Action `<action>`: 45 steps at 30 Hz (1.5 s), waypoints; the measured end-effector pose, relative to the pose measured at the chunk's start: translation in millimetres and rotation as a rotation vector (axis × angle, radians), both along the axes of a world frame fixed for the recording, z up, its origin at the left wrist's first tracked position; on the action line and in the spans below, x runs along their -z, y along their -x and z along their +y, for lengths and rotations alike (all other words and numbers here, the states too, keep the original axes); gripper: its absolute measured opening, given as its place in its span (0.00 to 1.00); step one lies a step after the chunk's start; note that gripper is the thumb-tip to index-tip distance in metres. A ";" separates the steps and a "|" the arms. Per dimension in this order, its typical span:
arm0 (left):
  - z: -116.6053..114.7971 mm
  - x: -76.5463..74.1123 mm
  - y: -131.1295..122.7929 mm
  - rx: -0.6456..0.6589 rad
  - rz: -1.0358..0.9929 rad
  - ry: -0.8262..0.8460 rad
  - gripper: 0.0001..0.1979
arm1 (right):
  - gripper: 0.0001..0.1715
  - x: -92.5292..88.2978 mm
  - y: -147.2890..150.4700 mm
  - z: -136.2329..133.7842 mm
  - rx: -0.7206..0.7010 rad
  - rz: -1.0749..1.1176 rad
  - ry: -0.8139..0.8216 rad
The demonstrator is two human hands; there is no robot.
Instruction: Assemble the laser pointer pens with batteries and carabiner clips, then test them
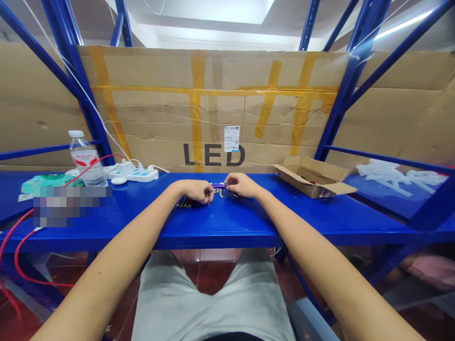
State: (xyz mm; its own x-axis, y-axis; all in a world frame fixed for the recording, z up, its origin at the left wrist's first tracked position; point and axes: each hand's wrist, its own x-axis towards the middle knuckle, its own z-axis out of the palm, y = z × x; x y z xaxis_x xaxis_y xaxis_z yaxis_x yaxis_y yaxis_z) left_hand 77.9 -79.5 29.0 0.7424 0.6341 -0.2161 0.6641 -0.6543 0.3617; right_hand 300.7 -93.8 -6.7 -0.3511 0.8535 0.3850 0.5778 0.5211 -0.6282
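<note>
Over the blue table, my left hand [199, 191] is closed in a pinch. A tiny shiny piece [209, 203] shows just below its fingertips; whether they grip it is too small to tell. Purple metallic pen-like tubes [217, 184] lie crosswise between the hands. The fingers of my right hand [240, 185] are closed at the right end of one tube. Several small silvery-gold pieces [219, 192] are scattered just in front of the tubes. Dark pen-like tubes [184, 203] with shiny ends lie beneath my left hand. More dark slim items [241, 195] are partly hidden under my right hand.
An open cardboard box [316, 182] stands at the right, beside clear plastic pieces [387, 173]. To the left are a water bottle [87, 163], a white power strip [142, 175], a green packet [46, 182] and red cables [21, 265]. Cardboard [159, 113] walls the back.
</note>
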 end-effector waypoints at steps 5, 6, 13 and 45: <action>2.5 0.8 1.4 0.058 -0.034 0.051 0.13 | 0.06 -0.6 0.0 -0.8 -0.002 -0.014 0.007; 3.3 1.5 1.3 0.078 -0.041 0.044 0.11 | 0.06 -0.6 0.0 -0.7 -0.004 -0.015 0.010; 10.5 8.3 -1.0 0.035 -0.189 -0.051 0.05 | 0.07 -0.4 -0.8 0.8 -0.032 0.011 -0.024; 5.5 26.0 -27.0 -0.133 -0.877 -0.040 0.04 | 0.06 5.3 1.9 0.6 0.055 0.083 -0.212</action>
